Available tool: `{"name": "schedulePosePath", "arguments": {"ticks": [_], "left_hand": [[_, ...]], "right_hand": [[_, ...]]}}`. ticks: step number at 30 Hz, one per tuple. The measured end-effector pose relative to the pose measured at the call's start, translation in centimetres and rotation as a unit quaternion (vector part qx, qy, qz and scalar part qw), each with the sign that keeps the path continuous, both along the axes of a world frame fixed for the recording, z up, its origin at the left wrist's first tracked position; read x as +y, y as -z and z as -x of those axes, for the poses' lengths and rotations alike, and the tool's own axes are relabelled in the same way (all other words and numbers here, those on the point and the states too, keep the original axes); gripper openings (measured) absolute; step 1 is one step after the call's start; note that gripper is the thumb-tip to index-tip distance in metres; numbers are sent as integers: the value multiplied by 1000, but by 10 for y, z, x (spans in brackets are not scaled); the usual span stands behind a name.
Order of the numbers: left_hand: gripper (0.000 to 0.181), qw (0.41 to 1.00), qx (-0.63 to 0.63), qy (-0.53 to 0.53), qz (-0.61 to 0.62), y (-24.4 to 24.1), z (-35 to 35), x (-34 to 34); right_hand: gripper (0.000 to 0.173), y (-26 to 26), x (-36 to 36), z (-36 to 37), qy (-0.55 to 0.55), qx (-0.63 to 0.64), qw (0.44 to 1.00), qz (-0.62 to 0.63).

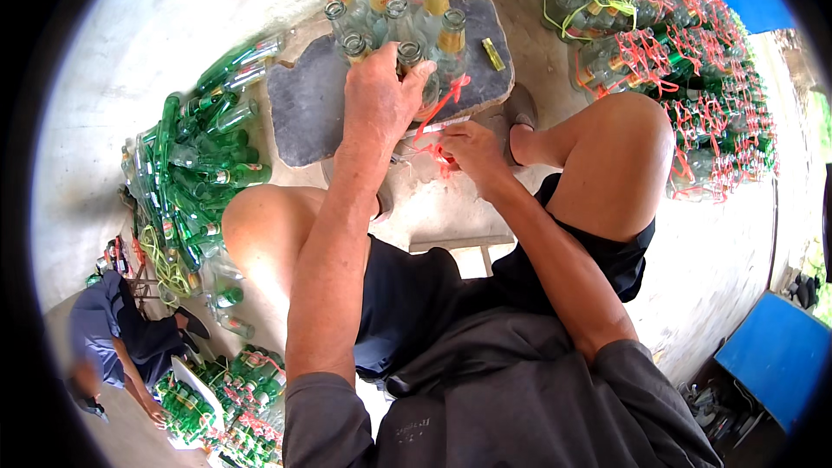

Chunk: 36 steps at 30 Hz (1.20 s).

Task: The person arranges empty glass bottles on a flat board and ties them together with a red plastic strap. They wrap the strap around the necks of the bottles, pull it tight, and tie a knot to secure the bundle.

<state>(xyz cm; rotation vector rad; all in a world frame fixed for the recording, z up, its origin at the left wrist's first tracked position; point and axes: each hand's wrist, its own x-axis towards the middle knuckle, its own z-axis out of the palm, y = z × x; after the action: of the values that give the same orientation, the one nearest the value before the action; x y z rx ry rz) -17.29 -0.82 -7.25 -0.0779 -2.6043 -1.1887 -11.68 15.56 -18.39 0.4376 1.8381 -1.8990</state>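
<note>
A cluster of clear glass bottles (396, 16), several with yellow neck labels, stands upright on a dark stone slab (302, 97). My left hand (383, 94) reaches across the front of the cluster, its thumb and fingers around the neck of a front glass bottle (409, 52). The fingertips are partly hidden. Closer to me, my right hand (474, 149) pinches bunched red plastic twine (443, 159). A red strip (445, 104) runs up from near that hand along the front bottles. Whether it passes around the whole cluster is hidden.
A yellow lighter-like object (493, 54) lies on the slab's right side. Loose green bottles (201, 156) are heaped at left. Bundles of tied bottles (676, 58) are stacked at right. At lower left, another person (120, 338) bends over bundled green bottles (185, 403).
</note>
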Motion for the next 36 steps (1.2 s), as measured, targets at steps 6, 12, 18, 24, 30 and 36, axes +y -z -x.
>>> {"name": "schedulePosePath", "arguments": {"ticks": [6,12,18,24,30,36], "left_hand": [[30,1000,1,2,17,-5,1,2],[31,1000,5,1,20,-1,0,-1],[34,999,-17,2,27,-2,2,-1],[35,999,-49,-13,-6,-9,-3,-1],[34,999,-37,-17,-4,-5,-5,-4],[31,1000,2,-13,11,3,-1,-3]], "right_hand": [[56,41,-18,11,-49,-38,998,4],[50,42,-27,9,-26,-59,994,84],[29,43,-20,9,-80,8,993,85],[25,19,-8,-14,-56,62,996,-31],[23,-13,27,-14,-46,189,977,-83],[22,-58,52,4,-38,208,967,-145]]}}
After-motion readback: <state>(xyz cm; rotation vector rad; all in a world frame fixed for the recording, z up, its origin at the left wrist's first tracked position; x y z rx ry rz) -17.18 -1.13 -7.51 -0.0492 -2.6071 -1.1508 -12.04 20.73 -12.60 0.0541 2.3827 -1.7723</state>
